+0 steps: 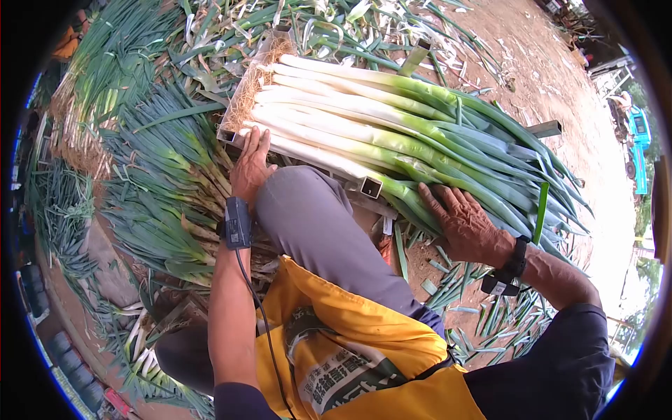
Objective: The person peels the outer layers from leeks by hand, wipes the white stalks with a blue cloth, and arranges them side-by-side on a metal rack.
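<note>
A row of green onions (357, 126) with thick white stalks lies side by side on a metal frame (370, 186). Their roots point to the left, against an upright plate (240, 105), and their green leaves fan out to the right. My left hand (252, 166) rests at the root end, fingers stretched over the nearest white stalk. Lower on the leaves lies my right hand (467, 222), its fingers spread against the near side of the bundle. Both hands touch the onions without being wrapped round them.
Untrimmed green onions (157, 175) are heaped on the left, with another pile (115, 70) behind. Leaf scraps (483, 318) litter the ground at the lower right and beyond the frame. My knee (301, 203) is close to the frame's near edge. A blue vehicle (638, 143) stands far right.
</note>
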